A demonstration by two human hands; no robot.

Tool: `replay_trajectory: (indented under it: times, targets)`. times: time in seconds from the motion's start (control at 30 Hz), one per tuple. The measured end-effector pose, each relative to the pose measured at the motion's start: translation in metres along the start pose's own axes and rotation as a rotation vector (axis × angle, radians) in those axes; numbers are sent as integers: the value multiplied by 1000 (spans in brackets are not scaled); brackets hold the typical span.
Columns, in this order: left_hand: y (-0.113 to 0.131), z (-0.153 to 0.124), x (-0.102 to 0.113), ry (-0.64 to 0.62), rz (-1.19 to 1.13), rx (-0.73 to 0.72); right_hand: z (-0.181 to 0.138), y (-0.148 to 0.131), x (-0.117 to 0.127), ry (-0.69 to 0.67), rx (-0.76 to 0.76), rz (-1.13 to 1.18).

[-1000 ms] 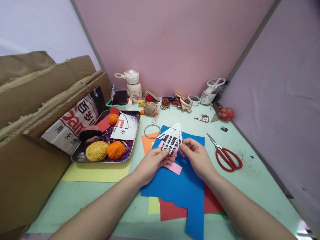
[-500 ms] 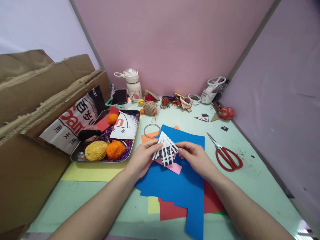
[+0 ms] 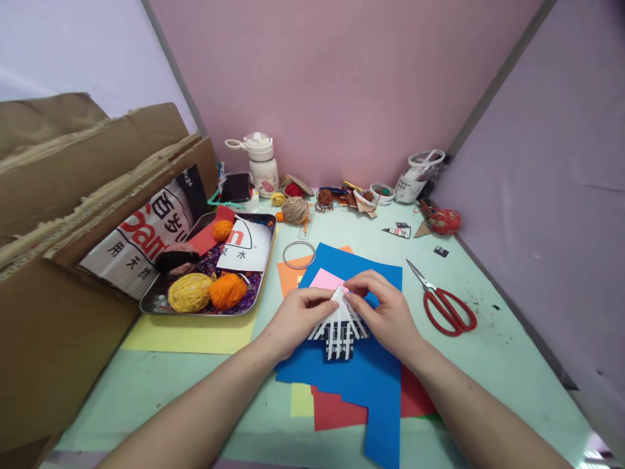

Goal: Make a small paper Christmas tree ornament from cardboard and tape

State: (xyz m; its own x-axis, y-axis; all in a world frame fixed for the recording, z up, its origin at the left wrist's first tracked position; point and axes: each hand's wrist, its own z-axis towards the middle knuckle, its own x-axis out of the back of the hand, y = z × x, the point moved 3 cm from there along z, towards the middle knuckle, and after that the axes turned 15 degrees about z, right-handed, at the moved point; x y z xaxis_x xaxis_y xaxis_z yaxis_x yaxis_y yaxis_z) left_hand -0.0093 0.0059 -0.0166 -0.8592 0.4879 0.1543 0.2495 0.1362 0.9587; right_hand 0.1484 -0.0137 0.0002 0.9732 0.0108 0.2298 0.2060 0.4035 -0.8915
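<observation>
Between my two hands is a small piece of folded paper (image 3: 340,335), white with black printing, pointed at the top and cut into strips lower down. My left hand (image 3: 305,319) pinches it at the upper left, thumb near the tip. With thumb and fingers closed at the tip's right side, my right hand (image 3: 383,309) grips it too. Beneath lies a blue sheet (image 3: 375,371) with a stepped lower edge. A pink paper (image 3: 325,280) shows just behind the folded piece, partly covered by it and my fingers.
Red-handled scissors (image 3: 446,309) lie to the right, blades slightly apart. On the left a metal tray (image 3: 205,316) holds yarn balls and paper pieces, beside stacked cardboard (image 3: 63,273). A metal ring (image 3: 299,255), a bottle (image 3: 263,169) and a jar (image 3: 413,182) stand or lie farther back.
The folded paper has moved down and to the right and turned so its tip points up. My right hand has shifted its grip to the tip, and more pink paper shows behind.
</observation>
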Motion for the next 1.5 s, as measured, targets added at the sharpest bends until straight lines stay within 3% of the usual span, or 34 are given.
replay_trajectory:
  times: [0.23, 0.73, 1.17, 1.5]
  targets:
    - [2, -1, -1, -8, 68, -57, -2, 2, -3, -21, 22, -65]
    - [10, -6, -4, 142, 314, -214, -8, -1, -11, -17, 113, -162]
    - [9, -5, -6, 137, 274, -204, -8, 0, -11, -3, 66, -130]
    - [8, -6, -6, 119, 252, -213, -10, -2, -11, 34, 147, -133]
